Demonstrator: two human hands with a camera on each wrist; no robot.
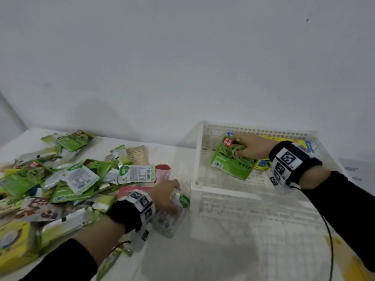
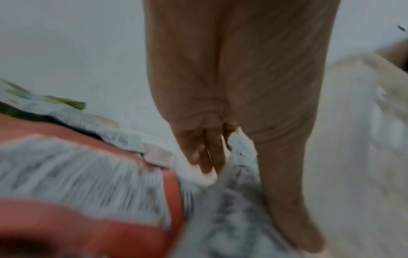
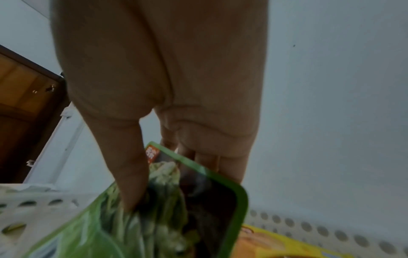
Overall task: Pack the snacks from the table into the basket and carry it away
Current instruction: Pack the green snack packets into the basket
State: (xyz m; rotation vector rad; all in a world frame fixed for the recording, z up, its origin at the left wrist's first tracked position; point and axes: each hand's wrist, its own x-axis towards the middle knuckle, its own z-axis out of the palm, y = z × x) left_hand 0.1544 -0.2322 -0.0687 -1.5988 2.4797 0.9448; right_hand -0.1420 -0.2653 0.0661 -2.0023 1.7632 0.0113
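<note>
A white plastic basket (image 1: 221,188) stands on the table at the right. My right hand (image 1: 241,148) is inside it and grips a green vegetable snack packet (image 1: 231,161), tilted above the basket floor. In the right wrist view the thumb (image 3: 130,174) presses the green packet (image 3: 165,223) from the front, with the fingers behind it. My left hand (image 1: 174,199) is just left of the basket and pinches a white and green packet (image 1: 172,218) over the table. The left wrist view, blurred, shows that packet (image 2: 234,209) between fingers (image 2: 209,157) and thumb.
A big loose pile of snack packets (image 1: 71,179) covers the table's left half, with a yellow box (image 1: 14,246) at its near edge. Yellow and blue packets (image 1: 302,144) lie in the basket's far right. A cable (image 1: 329,236) hangs from my right wrist. The wall is close behind.
</note>
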